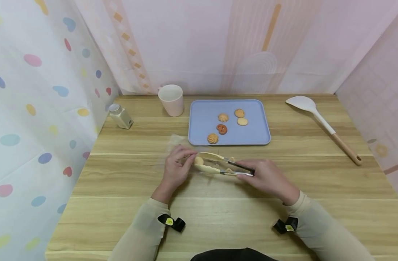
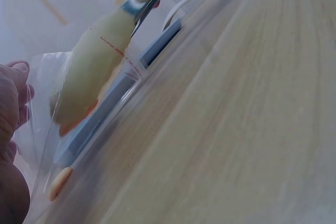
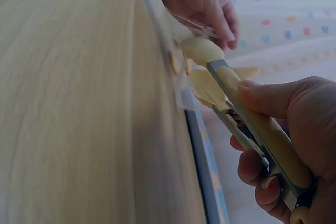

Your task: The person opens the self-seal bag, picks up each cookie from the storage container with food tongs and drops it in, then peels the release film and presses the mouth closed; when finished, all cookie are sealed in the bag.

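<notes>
Pale-yellow tongs [image 1: 207, 169], golden-brown cookies [image 1: 212, 138], blue tray [image 1: 200, 117], pink mug [image 1: 173, 106]; white curtain [image 1: 32, 94] with multicoloured spots

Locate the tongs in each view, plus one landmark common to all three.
Head: tongs just below and right of centre, in the right hand.
Left wrist: tongs at upper left, slanting from the top edge down to the left.
Right wrist: tongs from about centre down to lower right.
Shared landmark: blue tray, whole in the head view, only partly visible in both wrist views.
</notes>
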A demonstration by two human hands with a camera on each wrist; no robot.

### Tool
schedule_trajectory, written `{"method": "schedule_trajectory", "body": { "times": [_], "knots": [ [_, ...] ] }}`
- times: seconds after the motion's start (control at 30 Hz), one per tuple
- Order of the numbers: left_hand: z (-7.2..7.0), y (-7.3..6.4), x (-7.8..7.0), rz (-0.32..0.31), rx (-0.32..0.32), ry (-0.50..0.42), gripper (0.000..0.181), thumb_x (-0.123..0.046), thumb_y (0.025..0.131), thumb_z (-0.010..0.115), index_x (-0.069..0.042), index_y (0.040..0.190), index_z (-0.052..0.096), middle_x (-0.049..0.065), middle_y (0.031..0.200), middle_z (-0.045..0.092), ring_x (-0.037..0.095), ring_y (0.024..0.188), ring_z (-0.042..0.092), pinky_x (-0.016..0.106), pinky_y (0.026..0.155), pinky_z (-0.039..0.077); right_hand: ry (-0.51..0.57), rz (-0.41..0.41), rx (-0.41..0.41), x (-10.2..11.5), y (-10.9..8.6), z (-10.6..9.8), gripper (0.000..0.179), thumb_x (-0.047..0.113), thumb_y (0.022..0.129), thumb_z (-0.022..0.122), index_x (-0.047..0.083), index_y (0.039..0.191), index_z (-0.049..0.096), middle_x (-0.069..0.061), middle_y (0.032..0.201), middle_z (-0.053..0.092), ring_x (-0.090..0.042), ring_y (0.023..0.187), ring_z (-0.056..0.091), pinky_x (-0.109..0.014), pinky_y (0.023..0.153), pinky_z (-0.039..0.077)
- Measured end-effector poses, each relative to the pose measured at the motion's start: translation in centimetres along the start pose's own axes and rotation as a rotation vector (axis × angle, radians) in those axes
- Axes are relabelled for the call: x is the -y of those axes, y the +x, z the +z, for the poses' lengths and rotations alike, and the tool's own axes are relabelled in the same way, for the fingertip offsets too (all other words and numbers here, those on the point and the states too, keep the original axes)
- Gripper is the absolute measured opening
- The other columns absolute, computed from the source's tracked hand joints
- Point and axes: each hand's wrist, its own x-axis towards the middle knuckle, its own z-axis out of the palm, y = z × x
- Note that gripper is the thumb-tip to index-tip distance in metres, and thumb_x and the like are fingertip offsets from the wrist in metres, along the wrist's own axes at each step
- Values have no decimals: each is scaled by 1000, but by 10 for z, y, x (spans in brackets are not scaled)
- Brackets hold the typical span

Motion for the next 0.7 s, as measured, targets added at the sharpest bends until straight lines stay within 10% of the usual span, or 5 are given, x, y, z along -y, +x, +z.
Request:
{"method": "schedule_trajectory", "body": {
  "times": [0.7],
  "knots": [
    [6, -10, 32, 60, -3, -27, 12, 7, 82, 71, -2, 89, 73, 9, 90, 67, 25, 91, 60, 62, 103, 29, -25, -97, -46, 15, 33, 35, 40, 30, 86, 73, 11, 121, 67, -2, 112, 70, -9, 86, 66, -31, 71, 54]
  ]
}}
